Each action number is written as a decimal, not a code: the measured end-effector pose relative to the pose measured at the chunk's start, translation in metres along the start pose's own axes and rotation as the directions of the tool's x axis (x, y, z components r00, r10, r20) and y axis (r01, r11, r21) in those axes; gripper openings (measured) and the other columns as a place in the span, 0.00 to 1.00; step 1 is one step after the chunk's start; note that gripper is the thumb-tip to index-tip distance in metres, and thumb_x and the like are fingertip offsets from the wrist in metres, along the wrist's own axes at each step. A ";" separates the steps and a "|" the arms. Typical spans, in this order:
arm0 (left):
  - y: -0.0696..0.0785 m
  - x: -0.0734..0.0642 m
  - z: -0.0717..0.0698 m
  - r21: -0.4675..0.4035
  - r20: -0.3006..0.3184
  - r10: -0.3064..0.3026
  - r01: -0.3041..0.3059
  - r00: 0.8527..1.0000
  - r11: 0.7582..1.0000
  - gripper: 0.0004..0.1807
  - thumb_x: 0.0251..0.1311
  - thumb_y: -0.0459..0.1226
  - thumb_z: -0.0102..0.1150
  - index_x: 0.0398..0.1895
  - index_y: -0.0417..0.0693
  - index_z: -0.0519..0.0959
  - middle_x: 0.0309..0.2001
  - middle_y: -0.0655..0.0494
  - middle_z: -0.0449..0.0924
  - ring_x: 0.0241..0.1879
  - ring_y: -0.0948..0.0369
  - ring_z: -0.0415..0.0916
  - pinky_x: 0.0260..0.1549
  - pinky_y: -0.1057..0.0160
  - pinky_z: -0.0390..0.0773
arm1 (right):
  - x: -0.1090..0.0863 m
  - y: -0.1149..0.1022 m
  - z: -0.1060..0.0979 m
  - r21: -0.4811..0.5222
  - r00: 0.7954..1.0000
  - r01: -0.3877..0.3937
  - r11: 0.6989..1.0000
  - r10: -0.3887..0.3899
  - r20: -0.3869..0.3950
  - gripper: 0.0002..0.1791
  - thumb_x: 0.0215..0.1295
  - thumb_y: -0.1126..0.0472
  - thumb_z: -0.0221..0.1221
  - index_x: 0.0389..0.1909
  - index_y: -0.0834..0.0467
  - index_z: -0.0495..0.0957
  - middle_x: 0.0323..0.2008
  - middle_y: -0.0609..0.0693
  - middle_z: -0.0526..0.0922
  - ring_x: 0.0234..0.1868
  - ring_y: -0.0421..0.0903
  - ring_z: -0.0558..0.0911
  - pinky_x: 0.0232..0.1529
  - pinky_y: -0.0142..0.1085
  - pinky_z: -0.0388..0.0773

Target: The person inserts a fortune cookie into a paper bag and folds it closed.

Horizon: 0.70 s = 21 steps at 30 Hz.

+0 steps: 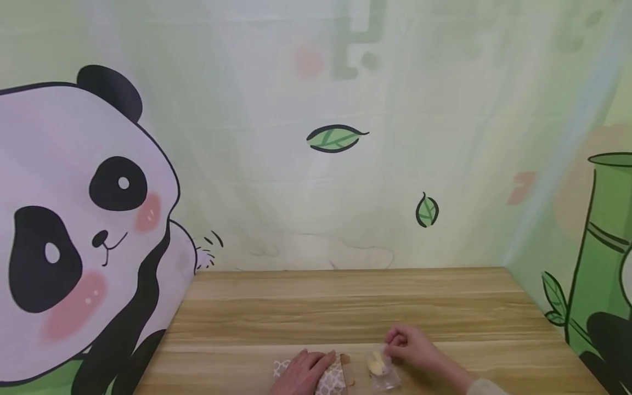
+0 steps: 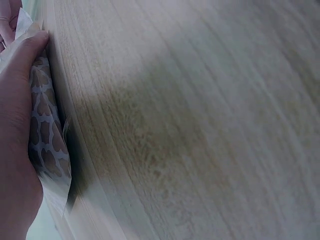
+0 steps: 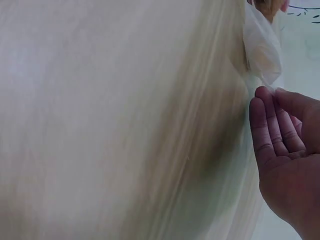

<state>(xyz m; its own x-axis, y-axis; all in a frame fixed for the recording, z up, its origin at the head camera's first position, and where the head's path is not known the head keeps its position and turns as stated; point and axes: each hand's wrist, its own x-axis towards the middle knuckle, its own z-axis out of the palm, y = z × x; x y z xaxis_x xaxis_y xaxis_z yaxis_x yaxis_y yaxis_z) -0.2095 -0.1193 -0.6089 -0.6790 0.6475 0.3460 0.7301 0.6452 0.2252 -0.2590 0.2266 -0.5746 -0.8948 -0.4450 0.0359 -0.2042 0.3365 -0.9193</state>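
Over the wooden table (image 1: 340, 310), my right hand (image 1: 413, 348) pinches the clear bag (image 1: 390, 381) between thumb and fingertips; the bag contains a pale yellow item (image 1: 376, 364). Just beside it, my left hand (image 1: 303, 374) rests on the patterned packet (image 1: 333, 381); whether it grips, I cannot tell.

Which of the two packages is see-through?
The small clear bag, its edge pinched by the right hand; pale contents show through. The other package, under the left hand, is patterned.
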 end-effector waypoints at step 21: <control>0.000 -0.001 0.002 0.032 -0.031 0.001 0.000 1.000 0.999 0.48 0.65 0.71 0.59 0.77 0.48 0.73 0.59 0.54 0.82 0.58 0.57 0.80 0.63 0.43 0.79 | -0.006 -0.021 0.049 0.149 0.997 0.056 0.987 -0.047 -0.062 0.08 0.70 0.70 0.67 0.42 0.70 0.78 0.33 0.56 0.86 0.32 0.40 0.85 0.35 0.32 0.87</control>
<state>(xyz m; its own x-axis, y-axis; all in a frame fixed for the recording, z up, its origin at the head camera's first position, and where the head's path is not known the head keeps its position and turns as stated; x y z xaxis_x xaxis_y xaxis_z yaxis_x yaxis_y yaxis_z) -0.2090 -0.1193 -0.6112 -0.6754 0.6356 0.3739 0.7273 0.6579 0.1955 -0.2295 0.1817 -0.5742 -0.9072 -0.4077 0.1037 -0.1926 0.1833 -0.9640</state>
